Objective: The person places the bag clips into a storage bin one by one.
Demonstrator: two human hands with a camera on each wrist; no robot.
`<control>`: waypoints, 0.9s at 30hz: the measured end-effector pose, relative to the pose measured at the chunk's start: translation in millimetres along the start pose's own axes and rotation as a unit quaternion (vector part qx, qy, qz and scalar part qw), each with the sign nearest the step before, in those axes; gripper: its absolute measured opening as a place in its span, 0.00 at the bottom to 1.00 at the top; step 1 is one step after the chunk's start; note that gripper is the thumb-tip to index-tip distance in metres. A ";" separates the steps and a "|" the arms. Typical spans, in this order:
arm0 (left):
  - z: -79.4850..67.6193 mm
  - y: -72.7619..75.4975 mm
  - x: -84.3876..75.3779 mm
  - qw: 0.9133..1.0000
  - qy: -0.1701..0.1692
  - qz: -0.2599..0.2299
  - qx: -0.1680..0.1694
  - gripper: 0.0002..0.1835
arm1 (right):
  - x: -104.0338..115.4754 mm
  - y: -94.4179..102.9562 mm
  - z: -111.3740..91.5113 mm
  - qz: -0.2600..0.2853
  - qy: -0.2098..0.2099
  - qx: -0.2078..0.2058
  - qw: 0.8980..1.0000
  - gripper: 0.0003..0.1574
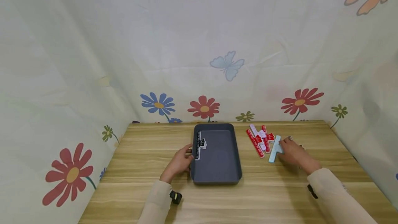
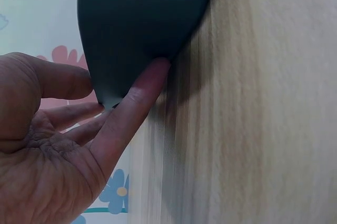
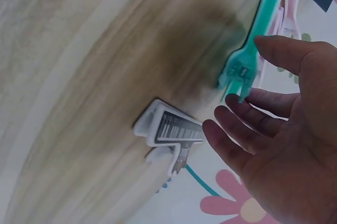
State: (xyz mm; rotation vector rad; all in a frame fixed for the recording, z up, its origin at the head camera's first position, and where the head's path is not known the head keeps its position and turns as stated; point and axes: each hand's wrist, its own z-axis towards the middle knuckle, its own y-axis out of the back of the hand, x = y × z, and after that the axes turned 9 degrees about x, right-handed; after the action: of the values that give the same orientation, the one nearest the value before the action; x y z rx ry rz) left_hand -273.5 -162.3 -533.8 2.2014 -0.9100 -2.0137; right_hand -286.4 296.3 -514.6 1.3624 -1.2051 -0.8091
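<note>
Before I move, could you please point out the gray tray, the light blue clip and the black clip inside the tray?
Gray tray [image 1: 217, 156]: head view, bare floor.
Light blue clip [image 1: 275, 149]: head view, long bar.
Black clip [image 1: 198, 145]: head view, long bar.

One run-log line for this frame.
left hand: touching tray | right hand: at blue clip, hold unclear | black clip: inside tray

A person's two sleeved forearms [image 1: 155, 198] reach forward, well apart, the left hand [image 1: 178, 164] gripping between thumb and fingers, the right hand [image 1: 294, 152] with its back turned up, fingers gently bent, thumb apart from them.
</note>
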 end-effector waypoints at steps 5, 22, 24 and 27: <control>-1.4 0.8 -1.5 1.000 0.002 -0.001 0.003 0.31 | -1.3 -3.2 1.8 -0.002 -0.009 0.011 1.000 0.33; -1.5 0.7 -2.9 1.000 0.000 0.007 0.002 0.31 | -5.0 -11.5 4.5 -0.024 -0.008 -0.011 1.000 0.28; -1.6 1.2 -3.4 1.000 0.003 0.005 0.002 0.31 | -4.8 -10.7 4.4 -0.024 0.001 -0.021 1.000 0.27; -1.3 1.7 -4.4 1.000 0.003 0.000 0.001 0.31 | -3.7 -7.5 3.2 -0.021 0.011 -0.036 0.999 0.27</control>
State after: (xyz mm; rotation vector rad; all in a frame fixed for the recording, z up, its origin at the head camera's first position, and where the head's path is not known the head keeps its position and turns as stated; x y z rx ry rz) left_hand -273.0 -162.3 -529.0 2.2068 -0.9113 -2.0053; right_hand -288.8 298.1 -523.0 1.3385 -1.1232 -0.8561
